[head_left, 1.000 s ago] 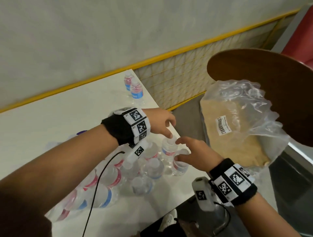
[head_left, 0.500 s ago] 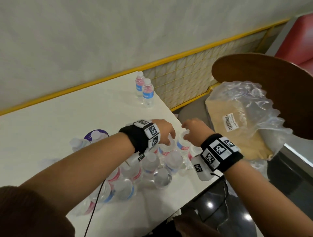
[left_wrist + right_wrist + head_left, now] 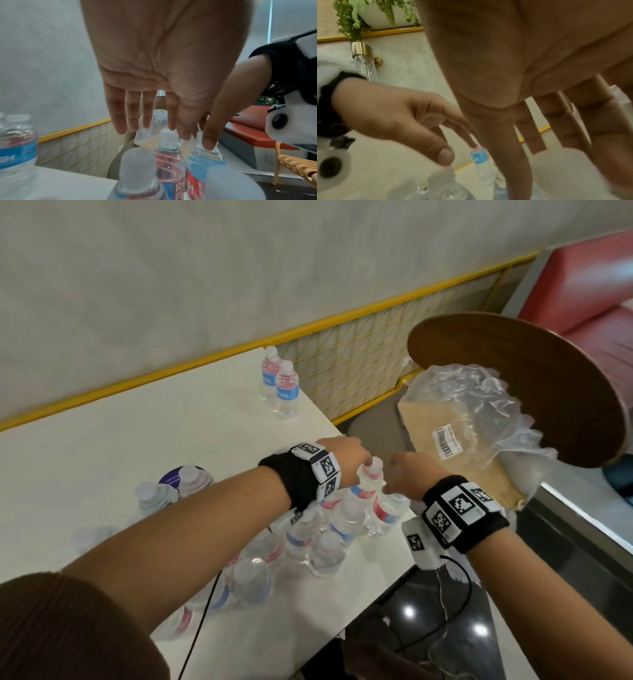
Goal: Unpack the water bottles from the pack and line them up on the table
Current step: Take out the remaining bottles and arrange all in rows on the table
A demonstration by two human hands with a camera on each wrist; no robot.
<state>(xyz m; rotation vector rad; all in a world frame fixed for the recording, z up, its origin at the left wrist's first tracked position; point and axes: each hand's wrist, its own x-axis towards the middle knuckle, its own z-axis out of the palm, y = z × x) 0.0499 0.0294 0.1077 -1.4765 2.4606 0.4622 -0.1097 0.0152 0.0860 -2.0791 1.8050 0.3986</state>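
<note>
Several clear water bottles (image 3: 342, 518) with red and blue labels are bunched near the right edge of the white table (image 3: 137, 440); some stand and some lie. My left hand (image 3: 352, 457) hovers over the far bottles, its fingers (image 3: 132, 121) straight and pointing down above the caps (image 3: 167, 135). Beside it, my right hand (image 3: 406, 474) reaches down, and its thumb (image 3: 208, 142) touches the top of a blue-and-red labelled bottle (image 3: 204, 169). In the right wrist view its fingers (image 3: 537, 135) hang fairly straight. Two bottles (image 3: 286, 392) stand upright at the far corner.
Two more bottles (image 3: 191, 477) stand left of the bunch by a purple disc. Off the table's right edge lie a crumpled clear plastic bag with cardboard (image 3: 472, 419), a round brown wooden seat back (image 3: 531, 378) and a red bench (image 3: 582, 285). A yellow mesh rail (image 3: 359, 364) runs behind.
My right hand has risen from the lower bottles and closed in beside my left hand over the caps. My left hand has shifted slightly toward the same bottles.
</note>
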